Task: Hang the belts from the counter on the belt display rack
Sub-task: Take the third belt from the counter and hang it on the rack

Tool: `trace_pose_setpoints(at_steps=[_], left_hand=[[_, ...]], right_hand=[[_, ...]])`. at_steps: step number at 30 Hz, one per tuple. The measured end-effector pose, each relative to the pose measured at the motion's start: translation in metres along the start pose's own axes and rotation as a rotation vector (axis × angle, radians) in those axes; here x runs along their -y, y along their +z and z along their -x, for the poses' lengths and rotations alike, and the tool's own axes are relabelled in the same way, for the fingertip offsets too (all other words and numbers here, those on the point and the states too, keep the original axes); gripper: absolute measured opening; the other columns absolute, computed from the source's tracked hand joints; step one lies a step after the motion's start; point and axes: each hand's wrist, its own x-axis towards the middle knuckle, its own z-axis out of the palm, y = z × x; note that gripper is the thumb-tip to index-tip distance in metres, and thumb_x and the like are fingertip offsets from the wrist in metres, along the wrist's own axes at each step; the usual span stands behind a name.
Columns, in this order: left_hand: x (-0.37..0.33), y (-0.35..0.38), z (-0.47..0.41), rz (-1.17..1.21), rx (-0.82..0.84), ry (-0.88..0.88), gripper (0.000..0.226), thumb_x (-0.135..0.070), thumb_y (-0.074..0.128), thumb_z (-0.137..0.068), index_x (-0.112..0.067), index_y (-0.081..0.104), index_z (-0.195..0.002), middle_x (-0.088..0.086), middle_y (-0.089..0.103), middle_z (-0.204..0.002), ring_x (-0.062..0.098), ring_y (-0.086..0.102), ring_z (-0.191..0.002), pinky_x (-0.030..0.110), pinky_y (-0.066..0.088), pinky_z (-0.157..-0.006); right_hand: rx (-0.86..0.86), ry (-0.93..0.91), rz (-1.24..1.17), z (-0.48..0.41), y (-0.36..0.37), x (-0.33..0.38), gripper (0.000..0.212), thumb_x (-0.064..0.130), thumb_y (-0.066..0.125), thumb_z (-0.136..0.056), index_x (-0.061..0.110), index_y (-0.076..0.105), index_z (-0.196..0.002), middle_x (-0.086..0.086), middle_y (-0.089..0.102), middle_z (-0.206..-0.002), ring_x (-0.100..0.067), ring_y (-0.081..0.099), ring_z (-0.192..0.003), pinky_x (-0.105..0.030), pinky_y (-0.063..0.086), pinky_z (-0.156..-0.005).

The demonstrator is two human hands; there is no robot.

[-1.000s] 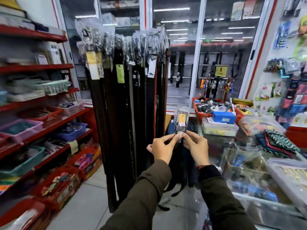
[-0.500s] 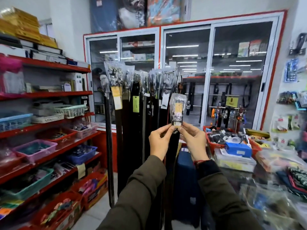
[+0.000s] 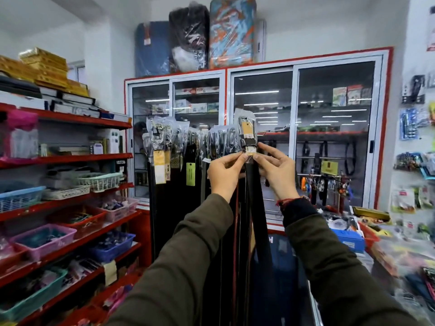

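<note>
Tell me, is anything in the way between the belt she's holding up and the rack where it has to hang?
No separate obstacle shows. Both hands, left hand and right hand, pinch the belt just right of the hanging belts. Those packed, plastic-wrapped buckles hide the rack's hooks, so a free hook cannot be confirmed.

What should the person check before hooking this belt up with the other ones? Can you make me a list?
1. Both hands on the belt: ok. The left hand and right hand pinch the belt just below its wrapped buckle.
2. Buckle end on top: ok. It points upward, strap hanging straight down.
3. High enough: ok. The buckle sits above the tops of the hanging belts.
4. Free hook to hang it on: cannot tell. The wrapped buckles hide the rack's hooks.
5. Strap clear of the others: cannot tell. It runs down close beside them, dark on dark.
6. Plastic wrap whole: cannot tell, too blurry.
</note>
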Motion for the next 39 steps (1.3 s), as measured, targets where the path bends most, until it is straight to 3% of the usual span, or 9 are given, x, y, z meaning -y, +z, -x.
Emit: trace_pose_setpoints(at_steps=[4,8,11,18,24,26,32,37,39], left_hand=[[-0.007,0.008,-0.004,0.024,-0.001,-0.028,0.024,-0.013,0.073,-0.091,0.001,0.076,-0.109,0.020,0.077,-0.101,0.021,0.073,-0.086,0.022,0.061,-0.059],[-0.006,0.011,-0.006,0.009,-0.004,-0.038,0.023,-0.016,0.073,-0.090,-0.001,0.077,-0.107,0.020,0.078,-0.099,0.022,0.072,-0.084,0.020,0.059,-0.057],[0.001,0.008,-0.004,0.005,-0.009,-0.068,0.023,-0.016,0.074,-0.090,0.000,0.076,-0.107,0.020,0.077,-0.098,0.021,0.072,-0.083,0.020,0.058,-0.056],[0.005,0.004,0.000,0.027,-0.012,-0.136,0.024,-0.013,0.072,-0.091,0.000,0.074,-0.111,0.012,0.074,-0.092,0.013,0.070,-0.071,0.019,0.059,-0.056],[0.004,0.007,-0.001,0.060,-0.041,-0.157,0.026,-0.013,0.074,-0.090,0.000,0.074,-0.111,0.015,0.076,-0.098,0.021,0.072,-0.081,0.019,0.058,-0.055],[0.004,0.007,-0.002,0.067,-0.041,-0.163,0.026,-0.013,0.074,-0.090,0.001,0.074,-0.112,0.015,0.076,-0.098,0.020,0.072,-0.079,0.018,0.058,-0.054],[0.007,0.003,-0.001,0.067,-0.022,-0.192,0.026,-0.012,0.073,-0.090,0.001,0.073,-0.113,0.016,0.075,-0.099,0.015,0.070,-0.073,0.017,0.056,-0.052],[0.004,0.005,-0.005,0.027,-0.030,-0.150,0.025,-0.013,0.072,-0.091,0.000,0.074,-0.111,0.013,0.075,-0.094,0.013,0.070,-0.069,0.017,0.054,-0.051],[0.001,0.007,-0.008,0.023,-0.045,-0.123,0.024,-0.015,0.073,-0.090,0.000,0.075,-0.109,0.013,0.076,-0.090,0.014,0.071,-0.069,0.017,0.054,-0.051]], right_hand=[[-0.022,-0.003,-0.005,-0.008,-0.002,0.003,0.035,0.000,0.068,-0.088,0.009,0.067,-0.122,-0.006,0.077,-0.092,-0.020,0.075,-0.092,-0.032,0.062,-0.083],[-0.037,-0.011,0.044,-0.009,-0.005,0.000,0.036,0.004,0.069,-0.088,0.009,0.067,-0.123,-0.009,0.075,-0.094,-0.021,0.072,-0.093,-0.027,0.060,-0.078],[-0.032,0.035,0.076,-0.010,-0.008,-0.005,0.035,0.004,0.069,-0.088,0.009,0.068,-0.122,-0.016,0.075,-0.101,-0.027,0.072,-0.098,-0.036,0.059,-0.084],[-0.021,0.078,0.139,-0.012,-0.008,-0.017,0.037,0.005,0.070,-0.087,0.010,0.068,-0.123,-0.015,0.075,-0.103,-0.029,0.073,-0.102,-0.037,0.060,-0.086],[-0.043,0.064,0.223,-0.018,-0.009,-0.018,0.034,0.016,0.075,-0.082,0.023,0.073,-0.115,-0.008,0.079,-0.098,-0.023,0.075,-0.098,-0.047,0.059,-0.091],[-0.039,0.061,0.243,-0.019,-0.009,-0.019,0.034,0.018,0.075,-0.081,0.024,0.073,-0.114,-0.006,0.079,-0.097,-0.022,0.075,-0.097,-0.047,0.059,-0.090],[-0.007,0.103,0.198,-0.017,-0.007,-0.016,0.038,0.005,0.069,-0.088,0.007,0.065,-0.126,-0.018,0.075,-0.106,-0.031,0.072,-0.104,-0.045,0.059,-0.092],[-0.040,0.063,0.200,-0.019,-0.004,-0.015,0.038,0.007,0.069,-0.088,0.009,0.067,-0.126,-0.011,0.076,-0.098,-0.022,0.073,-0.095,-0.031,0.060,-0.077],[-0.053,0.017,0.195,-0.021,-0.002,-0.013,0.040,0.009,0.071,-0.086,0.016,0.068,-0.126,-0.012,0.078,-0.097,-0.023,0.073,-0.098,-0.037,0.061,-0.080]])
